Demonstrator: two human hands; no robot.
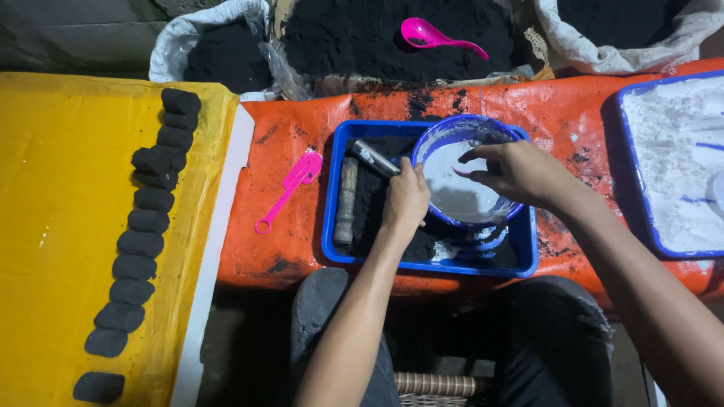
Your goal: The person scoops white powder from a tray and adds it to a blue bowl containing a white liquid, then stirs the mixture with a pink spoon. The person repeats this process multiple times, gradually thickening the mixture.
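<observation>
A blue tray (329, 218) on the orange sheet holds black powder, a worn cylinder tool (345, 202) and a blue bowl (452, 130) with grey-white paste inside. My left hand (406, 200) lies in the tray at the bowl's left side, fingers closed on a metal tube (372, 157) that points up and left. My right hand (516, 172) reaches over the bowl, its blackened fingertips inside it at the paste; whether they pinch anything I cannot tell.
A pink scraper (290, 187) lies on the orange sheet (286, 241). Several black pressed cylinders (143, 222) line the yellow sheet (53, 226). Sacks of black powder (362, 38) with a pink scoop (430, 35) stand behind. A tray of white powder (675, 162) is at right.
</observation>
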